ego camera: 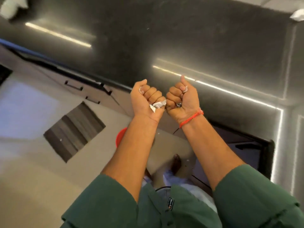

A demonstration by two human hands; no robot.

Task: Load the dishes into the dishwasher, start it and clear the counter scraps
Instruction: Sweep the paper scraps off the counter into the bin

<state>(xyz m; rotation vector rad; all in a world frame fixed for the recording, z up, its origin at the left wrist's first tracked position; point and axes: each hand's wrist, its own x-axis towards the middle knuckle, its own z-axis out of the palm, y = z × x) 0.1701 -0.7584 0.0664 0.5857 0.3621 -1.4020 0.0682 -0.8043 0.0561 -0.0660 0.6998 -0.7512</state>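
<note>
Crumpled paper scraps (157,105) clenched in left hand (147,99) & right hand (181,98), fists touching.

Two bare hands, left (146,97) and right (182,97), each with a grip on one crumpled white paper scrap: left scrap (157,105), right scrap (185,89). Two more white scraps, upper left (11,6) and upper right (297,17), on one dark desk (164,38).

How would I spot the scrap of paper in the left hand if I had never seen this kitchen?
Start at the dark glossy countertop, then drop to the two fists held up at its near edge. The left hand grips a crumpled white paper scrap that pokes out below its little finger, larger than the bits showing from the right hand, whose wrist wears a red thread.
</note>
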